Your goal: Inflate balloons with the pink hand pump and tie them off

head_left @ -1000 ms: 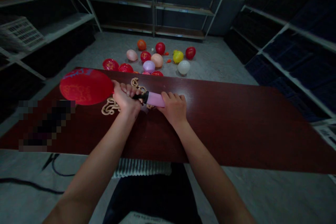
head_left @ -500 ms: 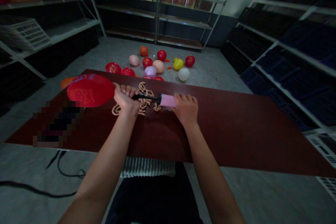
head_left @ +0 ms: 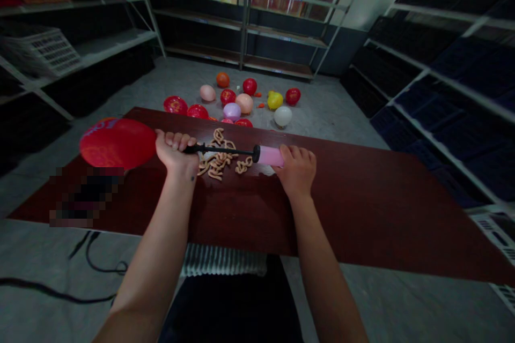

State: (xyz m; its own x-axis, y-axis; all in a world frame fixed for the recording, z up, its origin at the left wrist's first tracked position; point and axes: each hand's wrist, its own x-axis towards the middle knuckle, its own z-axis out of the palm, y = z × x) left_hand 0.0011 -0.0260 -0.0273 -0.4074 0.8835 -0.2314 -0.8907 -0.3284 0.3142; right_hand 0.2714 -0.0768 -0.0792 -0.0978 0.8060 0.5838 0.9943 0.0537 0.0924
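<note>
Stretched across the middle of the view is a balloon pump (head_left: pixel 270 156) with a pink barrel and a long black rod. My right hand (head_left: pixel 296 170) is closed around the pink barrel. At the other end, my left hand (head_left: pixel 175 151) is wrapped round the black end of the pump and the neck of a red balloon (head_left: pixel 118 143). This balloon is inflated, carries printed figures and sticks out to the left of that hand. Beneath the rod, uninflated tan long balloons (head_left: pixel 219 161) lie tangled on the dark red table (head_left: pixel 249 214).
Several inflated balloons (head_left: pixel 244 103) in red, peach, purple, yellow and white lie on the floor beyond the table. A blurred-out dark item (head_left: pixel 86 195) rests at the table's left. Metal shelves (head_left: pixel 201 16) stand behind; a black cable (head_left: pixel 60 293) runs along the floor.
My hands have moved apart, and more of the pump's black rod shows between them. The left hand and red balloon shifted left, the right hand and pink barrel right.
</note>
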